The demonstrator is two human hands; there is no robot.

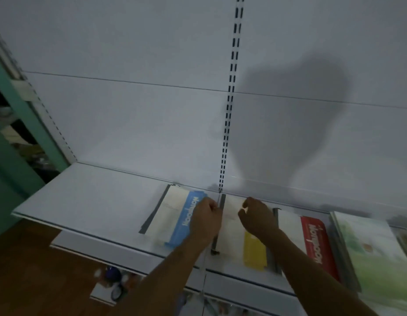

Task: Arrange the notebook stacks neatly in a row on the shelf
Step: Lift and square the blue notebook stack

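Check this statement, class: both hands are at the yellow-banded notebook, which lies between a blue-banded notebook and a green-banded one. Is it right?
Not quite. The head view shows the yellow-banded notebook between the blue-banded notebook and a red-banded notebook, not a green-banded one. Both hands are there.

Your single head view looks forward and down, close over the shelf (84,201), facing the white back panel (129,110).

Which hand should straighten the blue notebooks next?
Probably the left hand: it already rests on the blue notebooks. The right hand is over the yellow notebooks beside them.
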